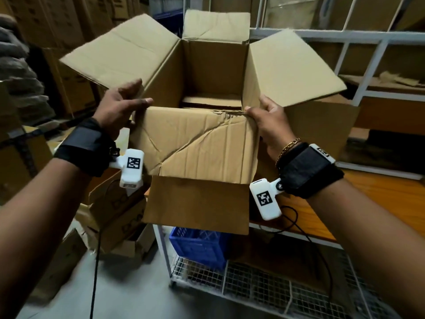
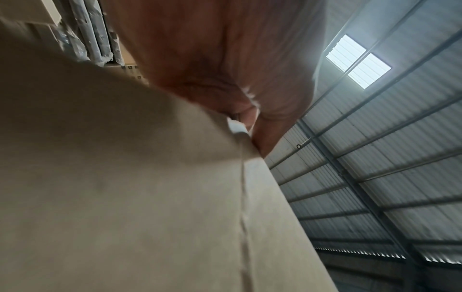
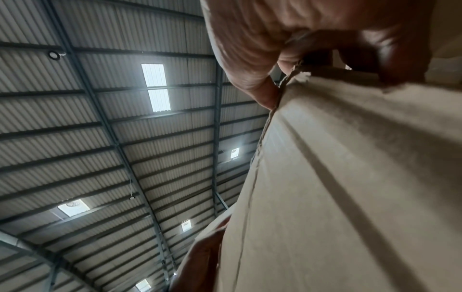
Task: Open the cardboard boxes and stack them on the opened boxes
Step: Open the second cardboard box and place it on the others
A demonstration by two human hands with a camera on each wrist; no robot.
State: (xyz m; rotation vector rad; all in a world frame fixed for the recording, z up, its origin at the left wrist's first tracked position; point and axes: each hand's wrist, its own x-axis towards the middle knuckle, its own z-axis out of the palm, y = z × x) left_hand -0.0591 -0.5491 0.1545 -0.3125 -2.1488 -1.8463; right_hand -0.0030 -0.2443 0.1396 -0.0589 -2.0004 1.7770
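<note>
I hold a brown cardboard box (image 1: 197, 139) at chest height, its top open. Three flaps stand spread outward and the creased near flap hangs down toward me. Inside, only its bottom flaps (image 1: 211, 101) show. My left hand (image 1: 119, 107) grips the near-left corner, thumb on the top edge and fingers along the left wall. My right hand (image 1: 269, 120) grips the near-right corner, thumb at the torn edge. The left wrist view shows the palm (image 2: 212, 59) against the cardboard (image 2: 125, 187). In the right wrist view my fingers (image 3: 275, 29) curl over the box edge (image 3: 350, 177).
A white metal rack (image 1: 358, 93) stands behind and to the right, with a wooden shelf board (image 1: 379, 192) and a blue crate (image 1: 197, 247) on its wire bottom shelf. Printed cartons (image 1: 119, 210) are piled at lower left, and tall carton stacks (image 1: 57, 19) rise behind. A black cable (image 1: 95, 261) hangs down.
</note>
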